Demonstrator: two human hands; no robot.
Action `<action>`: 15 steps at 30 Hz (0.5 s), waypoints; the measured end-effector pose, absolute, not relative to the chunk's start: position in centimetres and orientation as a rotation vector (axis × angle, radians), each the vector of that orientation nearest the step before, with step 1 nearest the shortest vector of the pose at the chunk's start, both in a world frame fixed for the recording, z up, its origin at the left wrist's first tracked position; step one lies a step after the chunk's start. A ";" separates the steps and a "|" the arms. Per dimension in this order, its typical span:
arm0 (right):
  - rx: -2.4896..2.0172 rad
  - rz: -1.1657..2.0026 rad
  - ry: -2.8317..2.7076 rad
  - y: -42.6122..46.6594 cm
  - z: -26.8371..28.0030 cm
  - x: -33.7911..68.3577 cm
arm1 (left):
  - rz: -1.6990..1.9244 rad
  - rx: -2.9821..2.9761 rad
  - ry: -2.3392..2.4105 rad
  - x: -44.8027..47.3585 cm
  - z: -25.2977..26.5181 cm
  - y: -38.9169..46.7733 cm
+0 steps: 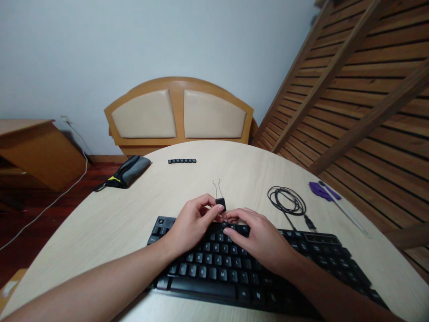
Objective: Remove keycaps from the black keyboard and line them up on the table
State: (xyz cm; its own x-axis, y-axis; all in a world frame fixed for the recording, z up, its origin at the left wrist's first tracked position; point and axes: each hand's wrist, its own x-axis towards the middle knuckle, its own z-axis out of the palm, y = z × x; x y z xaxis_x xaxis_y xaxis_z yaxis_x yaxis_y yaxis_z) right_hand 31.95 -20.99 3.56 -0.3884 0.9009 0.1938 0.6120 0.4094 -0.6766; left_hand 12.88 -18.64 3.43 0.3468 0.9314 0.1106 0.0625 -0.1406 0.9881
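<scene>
My left hand (197,219) pinches the black handle of a keycap puller (220,205) between thumb and fingers. Its two thin wire prongs point away from me, above the tabletop. Close beside it, my right hand (256,235) has its thumb and index finger closed around a small black keycap (225,225), over the back rows of the keyboard. The black keyboard (201,286) lies under both hands and forearms, which hide part of its keys. One top-left corner position (161,221) shows no cap.
A row of several black keycaps (182,161) lies toward the table's far side. Left of it is a grey-black pouch (134,171). On the right are a coiled USB cable (287,200), a purple cloth (320,191) and a long pale brush-like stick (345,208).
</scene>
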 end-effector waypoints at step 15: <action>-1.184 0.770 -2.088 -21.1 3.8 31.8 | 0.948 1.466 1.028 13.2 3.9 -18.7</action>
